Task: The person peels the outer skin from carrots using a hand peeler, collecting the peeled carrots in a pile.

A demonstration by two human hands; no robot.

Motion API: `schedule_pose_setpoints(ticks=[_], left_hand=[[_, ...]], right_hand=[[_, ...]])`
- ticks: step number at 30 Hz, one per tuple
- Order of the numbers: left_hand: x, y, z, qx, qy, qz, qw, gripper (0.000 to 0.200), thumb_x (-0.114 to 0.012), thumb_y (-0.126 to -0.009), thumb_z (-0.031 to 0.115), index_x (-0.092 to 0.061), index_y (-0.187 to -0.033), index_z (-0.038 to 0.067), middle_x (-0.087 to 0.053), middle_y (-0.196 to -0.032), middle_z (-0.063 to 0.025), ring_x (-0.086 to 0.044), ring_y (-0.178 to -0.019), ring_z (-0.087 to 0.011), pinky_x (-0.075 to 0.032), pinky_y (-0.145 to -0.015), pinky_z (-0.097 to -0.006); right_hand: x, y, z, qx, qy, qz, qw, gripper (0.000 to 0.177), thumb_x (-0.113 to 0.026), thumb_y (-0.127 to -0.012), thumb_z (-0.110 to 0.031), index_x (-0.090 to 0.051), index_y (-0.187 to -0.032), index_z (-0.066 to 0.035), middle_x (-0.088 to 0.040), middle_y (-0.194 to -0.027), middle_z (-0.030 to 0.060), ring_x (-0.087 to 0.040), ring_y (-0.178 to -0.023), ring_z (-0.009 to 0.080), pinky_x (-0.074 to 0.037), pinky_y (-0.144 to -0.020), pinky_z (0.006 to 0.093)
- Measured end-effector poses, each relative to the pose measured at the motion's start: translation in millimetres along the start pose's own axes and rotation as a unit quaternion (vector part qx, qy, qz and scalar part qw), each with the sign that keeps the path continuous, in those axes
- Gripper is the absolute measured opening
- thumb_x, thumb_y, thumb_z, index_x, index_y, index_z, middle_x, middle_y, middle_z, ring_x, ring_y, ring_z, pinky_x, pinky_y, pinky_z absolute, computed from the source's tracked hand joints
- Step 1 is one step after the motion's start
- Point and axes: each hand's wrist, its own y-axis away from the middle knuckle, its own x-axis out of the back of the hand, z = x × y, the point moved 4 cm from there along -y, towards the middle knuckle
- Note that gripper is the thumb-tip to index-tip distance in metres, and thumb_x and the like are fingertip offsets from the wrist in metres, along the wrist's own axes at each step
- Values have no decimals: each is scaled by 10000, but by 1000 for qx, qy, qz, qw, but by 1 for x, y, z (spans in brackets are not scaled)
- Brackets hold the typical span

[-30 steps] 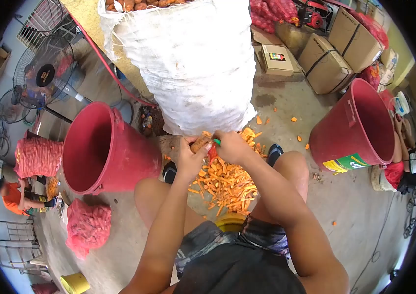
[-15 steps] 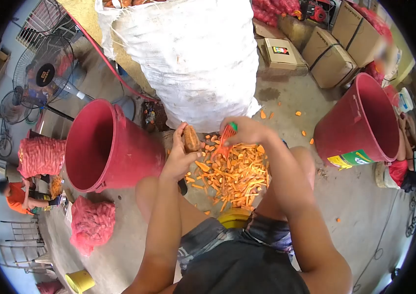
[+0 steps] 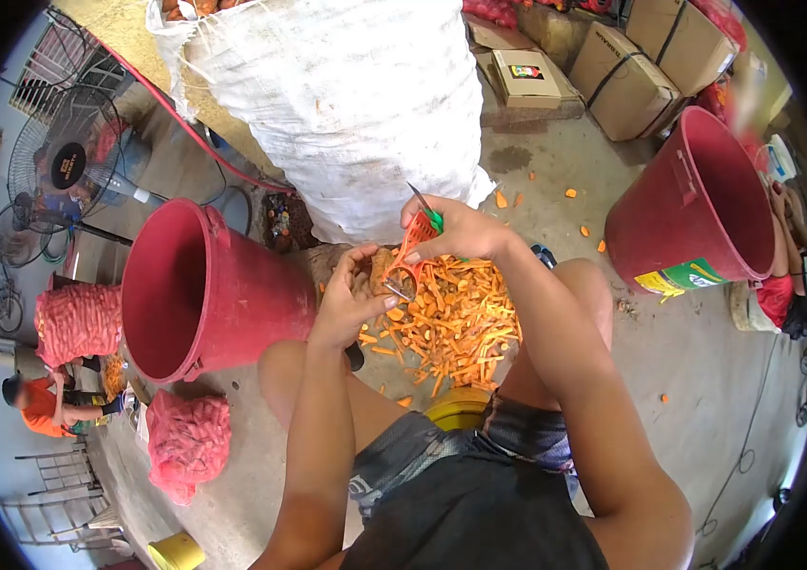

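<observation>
My left hand (image 3: 345,302) is closed around a brown-skinned sweet potato (image 3: 382,269), held above the peelings. In my right hand (image 3: 465,231) is an orange peeler (image 3: 407,271), its metal blade touching or very near the sweet potato's lower end. A small knife (image 3: 433,218) with a green handle is also in that hand, its dark blade pointing up and away. Beneath both hands lies a heap of orange peelings and cut pieces (image 3: 470,318) on the floor. A yellow tub (image 3: 456,408) sits between my legs, partly hidden.
A tall white sack (image 3: 356,104) of roots stands ahead. Red bins stand left (image 3: 261,294) and right (image 3: 651,209). Pink mesh bags (image 3: 190,442) and a fan (image 3: 66,161) are at left. Cardboard boxes (image 3: 627,81) are stacked back right. A person in orange (image 3: 42,404) sits far left.
My right hand has brought the peeler leftward onto or close to the sweet potato and turned, so the knife blade now shows. My left hand has tilted the sweet potato slightly. The view has shifted.
</observation>
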Motion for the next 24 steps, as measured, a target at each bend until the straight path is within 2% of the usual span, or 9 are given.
schedule_pose_setpoints(ticks=[8,10,11,14,17,18,19,21,24], left_hand=[[-1,3,-3,-36,12,-3,999,885,-926,-670,21,-461,-1422,-29,-522,-1383,-125,-550,-1293,-222,-471,-1138,-382],[-9,11,5,-8,23,-39,999,876,-932,-654,26,-482,-1404,-29,-537,-1373,-129,-549,-1305,-226,-490,-1130,-393],[-9,13,7,-7,21,-42,999,876,-932,-654,26,-482,-1404,-29,-537,-1373,-129,-549,-1305,-226,-490,-1130,-393],[-8,16,6,-9,90,-73,993,888,-935,-646,24,-473,-1404,-21,-550,-1365,-136,-553,-1312,-233,-506,-1122,-409],[0,7,0,-11,116,-17,993,875,-923,-664,13,-455,-1402,-14,-538,-1360,-134,-557,-1306,-236,-506,-1122,-420],[-4,5,1,-12,120,2,993,858,-912,-681,4,-447,-1401,-11,-531,-1353,-128,-559,-1297,-236,-509,-1115,-417],[-6,3,2,-12,125,19,992,841,-901,-697,-5,-439,-1400,-8,-524,-1345,-121,-561,-1289,-237,-512,-1109,-414],[-9,3,0,-25,135,9,990,823,-889,-711,-13,-437,-1398,-11,-518,-1338,-117,-563,-1282,-237,-514,-1107,-415],[-10,1,-3,-32,145,-5,989,805,-879,-723,-20,-437,-1396,-16,-511,-1328,-114,-567,-1272,-240,-506,-1116,-418]], right_hand=[[2,0,-1,28,-14,-1,1000,436,-904,-809,-90,-621,-1140,-94,-672,-1028,-9,-626,-978,107,-523,-889,303],[17,-6,21,-15,-83,40,996,413,-888,-841,-93,-595,-1131,-97,-675,-982,-1,-619,-798,98,-521,-657,252],[24,-7,25,-13,-84,44,995,413,-888,-841,-93,-595,-1131,-97,-675,-982,-1,-619,-798,98,-521,-657,252],[31,-9,29,-55,-78,86,992,415,-882,-867,-132,-576,-1146,-114,-678,-991,3,-612,-745,81,-475,-528,222],[17,-6,13,-40,-89,62,993,426,-898,-840,-122,-592,-1136,-125,-681,-985,3,-623,-799,89,-524,-620,242],[8,-3,-1,67,8,79,995,432,-912,-812,-107,-608,-1119,-110,-687,-969,-2,-630,-861,93,-549,-739,272],[3,-2,-9,69,9,79,994,432,-912,-812,-107,-608,-1119,-110,-687,-969,-2,-630,-861,93,-549,-739,272],[-5,2,-17,26,-26,24,999,426,-908,-799,-77,-633,-1125,-98,-654,-1050,-28,-599,-1016,94,-495,-939,294],[0,1,-12,39,-50,23,998,429,-910,-792,-62,-637,-1122,-97,-656,-1027,-31,-599,-991,91,-496,-918,286]])
